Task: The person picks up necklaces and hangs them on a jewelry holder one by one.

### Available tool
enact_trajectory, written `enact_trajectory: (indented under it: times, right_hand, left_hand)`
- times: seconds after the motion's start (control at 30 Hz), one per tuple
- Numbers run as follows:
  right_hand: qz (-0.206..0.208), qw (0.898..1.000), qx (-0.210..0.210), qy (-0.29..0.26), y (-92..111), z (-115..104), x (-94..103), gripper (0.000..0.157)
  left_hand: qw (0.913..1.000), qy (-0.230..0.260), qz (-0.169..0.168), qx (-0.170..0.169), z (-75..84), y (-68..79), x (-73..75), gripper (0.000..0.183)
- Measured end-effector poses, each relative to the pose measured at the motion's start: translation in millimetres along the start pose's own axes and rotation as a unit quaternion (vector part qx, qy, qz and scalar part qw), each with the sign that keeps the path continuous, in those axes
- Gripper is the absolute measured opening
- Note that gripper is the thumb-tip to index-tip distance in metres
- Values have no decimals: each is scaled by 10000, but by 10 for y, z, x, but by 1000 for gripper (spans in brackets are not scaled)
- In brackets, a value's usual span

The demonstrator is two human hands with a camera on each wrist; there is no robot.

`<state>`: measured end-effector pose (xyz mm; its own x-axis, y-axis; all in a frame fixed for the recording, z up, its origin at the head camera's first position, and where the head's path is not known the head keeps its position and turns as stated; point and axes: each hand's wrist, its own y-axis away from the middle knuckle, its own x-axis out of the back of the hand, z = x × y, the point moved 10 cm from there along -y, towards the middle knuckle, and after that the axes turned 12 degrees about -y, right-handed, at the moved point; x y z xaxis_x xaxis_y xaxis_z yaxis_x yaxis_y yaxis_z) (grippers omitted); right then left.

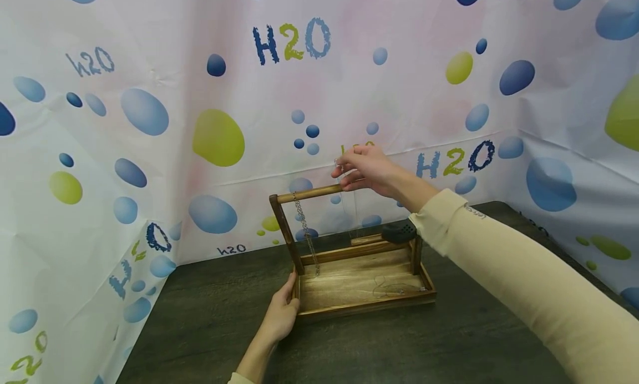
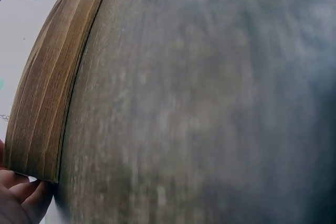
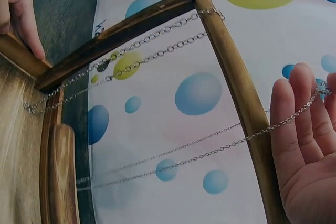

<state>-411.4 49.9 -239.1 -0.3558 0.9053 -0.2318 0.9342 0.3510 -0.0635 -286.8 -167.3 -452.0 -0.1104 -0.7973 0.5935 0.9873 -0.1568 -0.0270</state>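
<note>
The right hand (image 1: 366, 170) pinches a fine silver-coloured chain (image 3: 202, 155) at its fingertips, other fingers loosely extended, above a smooth, round wooden bar (image 1: 312, 193). A chunkier-linked metal chain (image 3: 181, 23) loops over that. Below, the left hand (image 1: 280, 316) grips the grained, rectangular brown tray's (image 1: 344, 288) end.

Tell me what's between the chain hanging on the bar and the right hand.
In the head view, just a bare stretch of the wooden bar lies between the hanging chain and the right hand.
</note>
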Motion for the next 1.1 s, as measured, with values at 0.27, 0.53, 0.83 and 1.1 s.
enact_trajectory:
  times: [0.27,0.53,0.83,1.1]
  right_hand:
    - [-103,9998,-111,-119,-28,36,-152,20]
    - [-94,9996,-93,-254,-38,49,-234,19]
    - [-105,9987,-133,-485,0,99,-281,21]
    - [-119,9980,-26,-620,98,246,-313,18]
  left_hand:
    - [10000,-9,-19,44,-7,-20,-6,67]
    - [10000,9,-21,9,6,-8,0,66]
    - [10000,28,-40,4,-13,8,-6,66]
    - [10000,31,-9,-7,-8,3,0,66]
